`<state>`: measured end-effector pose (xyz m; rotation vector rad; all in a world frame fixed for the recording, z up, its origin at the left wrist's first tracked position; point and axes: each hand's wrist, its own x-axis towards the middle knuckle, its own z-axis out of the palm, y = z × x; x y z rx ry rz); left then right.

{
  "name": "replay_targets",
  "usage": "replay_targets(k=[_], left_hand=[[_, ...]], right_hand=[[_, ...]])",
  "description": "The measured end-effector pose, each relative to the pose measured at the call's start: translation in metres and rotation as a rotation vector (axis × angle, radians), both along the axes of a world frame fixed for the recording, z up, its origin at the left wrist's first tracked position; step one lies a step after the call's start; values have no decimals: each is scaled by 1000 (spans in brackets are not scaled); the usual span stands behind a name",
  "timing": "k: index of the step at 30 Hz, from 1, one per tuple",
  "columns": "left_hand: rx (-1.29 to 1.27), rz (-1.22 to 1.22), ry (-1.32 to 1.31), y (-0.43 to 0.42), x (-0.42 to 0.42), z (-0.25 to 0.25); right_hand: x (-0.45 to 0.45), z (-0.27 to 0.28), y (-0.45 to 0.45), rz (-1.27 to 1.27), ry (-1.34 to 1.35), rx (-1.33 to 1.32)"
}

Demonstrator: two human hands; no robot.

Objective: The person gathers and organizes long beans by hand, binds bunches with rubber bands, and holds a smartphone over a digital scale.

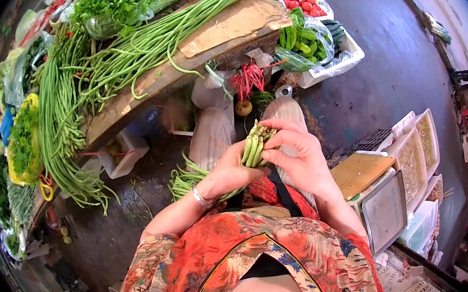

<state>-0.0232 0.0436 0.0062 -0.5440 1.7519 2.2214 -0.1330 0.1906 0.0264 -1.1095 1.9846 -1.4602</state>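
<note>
A bunch of green long beans (pixel 253 151) is wrapped in the fingers of my left hand (pixel 231 170), its stem ends pointing up. The rest of the bunch (pixel 185 182) hangs out below that hand, beside the wrist with a silver bracelet. My right hand (pixel 296 156) touches the stem ends from the right, thumb and fingertips pinched together there; whether a single stem is between them is too small to tell. More long beans (pixel 159 39) lie spread along the wooden board of the stall.
Leafy greens (pixel 109 2) and bagged vegetables fill the stall at the left. Green peppers (pixel 303 41) and tomatoes (pixel 305 4) stand in boxes at the top. At the right are a wooden board (pixel 361 175), a metal tray (pixel 384 212) and white tubs (pixel 411 160).
</note>
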Motion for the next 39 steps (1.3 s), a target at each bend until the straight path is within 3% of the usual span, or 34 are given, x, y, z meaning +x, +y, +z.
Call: replay_targets(k=[5,10,14,32,33,38,39], left_hand=[[-35,-11,7,3,0,-5],[-1,-19,1,2,1,-12],[44,19,14,5,2,-13],[-89,-68,50,6,0,-5],[-89,-71,49,7,1,-6],[14,-15,27,8,0,-6],[15,-15,24,8,1,-7]], right_hand=[[0,-2,0,1,-120,-35],[-2,5,3,28,176,102],[-1,5,2,24,216,96],[-6,-9,8,-12,-676,-119],[-6,-8,8,-15,-678,-119],[-10,1,11,55,-123,27],[-11,2,12,55,-127,28]])
